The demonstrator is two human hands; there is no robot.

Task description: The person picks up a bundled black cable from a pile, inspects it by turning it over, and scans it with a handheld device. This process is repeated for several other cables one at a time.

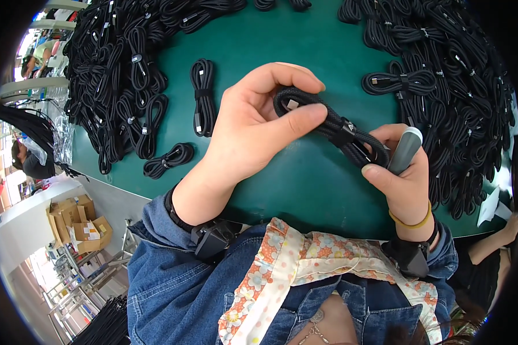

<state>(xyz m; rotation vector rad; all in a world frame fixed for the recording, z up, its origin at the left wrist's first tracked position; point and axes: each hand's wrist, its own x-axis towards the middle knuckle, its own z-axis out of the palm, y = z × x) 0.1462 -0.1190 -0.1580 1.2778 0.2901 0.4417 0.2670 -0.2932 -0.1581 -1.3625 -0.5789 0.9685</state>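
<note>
A coiled black braided cable (343,131), bound at its middle by a black strap, is held slantwise above the green table. My left hand (269,112) pinches its upper left end between thumb and fingers, beside a pale metal connector. At the lower right end, my right hand (406,181) grips the coil with thumb and fingertips. That same hand also keeps a grey pen-like tool with a white end (406,150) tucked in it. Behind my left hand, a strapped cable bundle (203,98) lies upright on the table.
Large heaps of bundled black cables cover the table's left side (106,75) and right side (449,86). A small bundle (168,160) lies near the left edge of the green table (259,46). Cardboard boxes (80,224) stand beyond it. Another person's arm (495,241) shows at lower right.
</note>
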